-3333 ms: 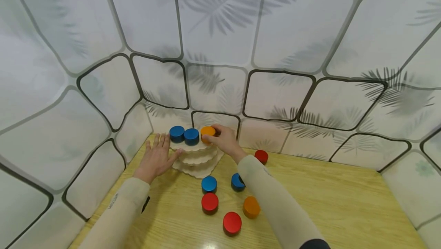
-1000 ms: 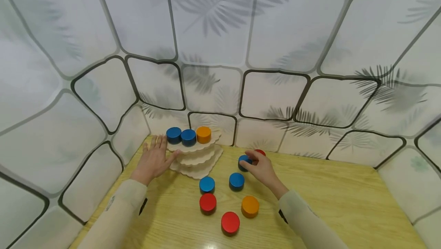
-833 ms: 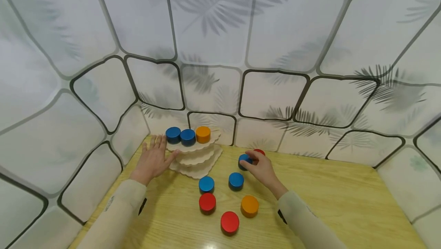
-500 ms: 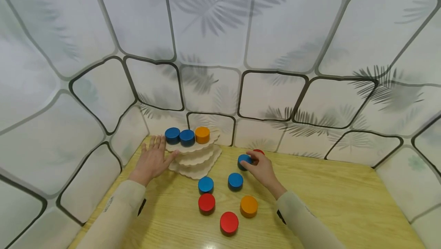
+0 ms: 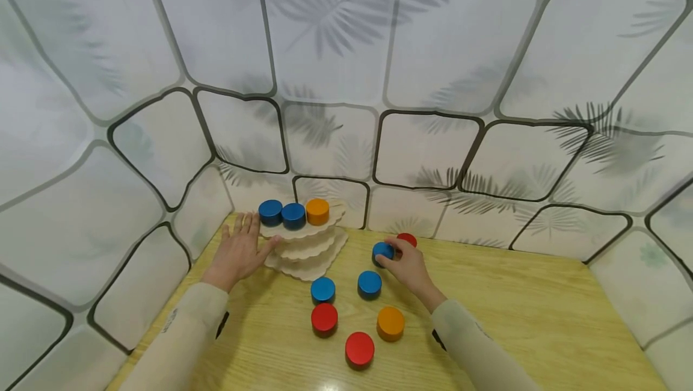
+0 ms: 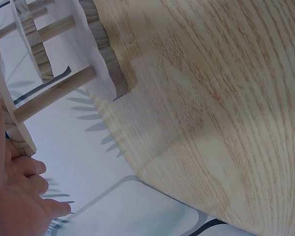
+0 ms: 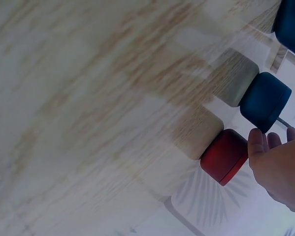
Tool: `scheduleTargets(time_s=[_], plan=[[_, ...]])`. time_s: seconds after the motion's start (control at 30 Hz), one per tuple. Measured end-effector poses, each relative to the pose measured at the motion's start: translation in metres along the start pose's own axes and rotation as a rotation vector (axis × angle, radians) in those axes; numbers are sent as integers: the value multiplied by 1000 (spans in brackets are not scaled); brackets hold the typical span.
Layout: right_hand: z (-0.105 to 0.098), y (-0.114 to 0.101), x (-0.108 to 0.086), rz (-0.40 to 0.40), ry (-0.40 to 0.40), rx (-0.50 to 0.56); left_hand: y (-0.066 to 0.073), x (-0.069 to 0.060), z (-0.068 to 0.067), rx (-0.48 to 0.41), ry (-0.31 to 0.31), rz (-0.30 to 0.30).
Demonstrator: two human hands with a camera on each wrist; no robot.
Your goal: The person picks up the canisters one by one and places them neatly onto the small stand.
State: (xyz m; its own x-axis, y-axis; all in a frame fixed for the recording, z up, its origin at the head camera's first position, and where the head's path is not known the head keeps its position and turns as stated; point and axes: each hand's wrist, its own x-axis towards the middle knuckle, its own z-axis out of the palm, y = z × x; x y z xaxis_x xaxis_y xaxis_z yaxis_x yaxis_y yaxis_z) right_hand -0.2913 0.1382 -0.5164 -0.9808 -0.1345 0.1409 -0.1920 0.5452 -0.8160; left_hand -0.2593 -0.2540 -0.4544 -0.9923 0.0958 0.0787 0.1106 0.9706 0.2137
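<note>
A pale three-tier scalloped stand [image 5: 303, 249] sits in the back left corner, with two blue round tins [image 5: 294, 216] and an orange tin [image 5: 317, 212] on its top tier. My left hand [image 5: 236, 252] rests against the stand's left side, fingers extended; the left wrist view shows fingertips at the top tier's edge. To the right of the stand, my right hand [image 5: 408, 264] holds a blue tin [image 5: 382, 252] between thumb and fingers on the table. A red tin [image 5: 407, 239] stands just behind that hand, also visible as a red tin [image 7: 225, 156] in the right wrist view.
Toward the front of the wooden table [image 5: 520, 313] stand a blue tin [image 5: 322, 290], another blue tin [image 5: 370, 284], a red tin [image 5: 324, 319], a second red tin [image 5: 360, 349] and an orange tin [image 5: 391, 323]. Patterned walls [image 5: 428, 150] close off the back and sides.
My right hand has let go of the orange tin on the top tier and moved right and nearer to a blue tin on the table. The left hand stays by the stand.
</note>
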Motion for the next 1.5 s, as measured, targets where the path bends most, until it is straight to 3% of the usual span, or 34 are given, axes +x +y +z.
scheduleTargets(time_s=[0.23, 0.87, 1.5], plan=[[1, 4, 0, 20, -29, 25, 0, 1, 0, 4, -2, 6], [5, 7, 1, 41, -24, -55, 1, 1, 0, -10, -4, 6], [4, -3, 8, 61, -53, 32, 2, 0, -1, -4, 6, 1]])
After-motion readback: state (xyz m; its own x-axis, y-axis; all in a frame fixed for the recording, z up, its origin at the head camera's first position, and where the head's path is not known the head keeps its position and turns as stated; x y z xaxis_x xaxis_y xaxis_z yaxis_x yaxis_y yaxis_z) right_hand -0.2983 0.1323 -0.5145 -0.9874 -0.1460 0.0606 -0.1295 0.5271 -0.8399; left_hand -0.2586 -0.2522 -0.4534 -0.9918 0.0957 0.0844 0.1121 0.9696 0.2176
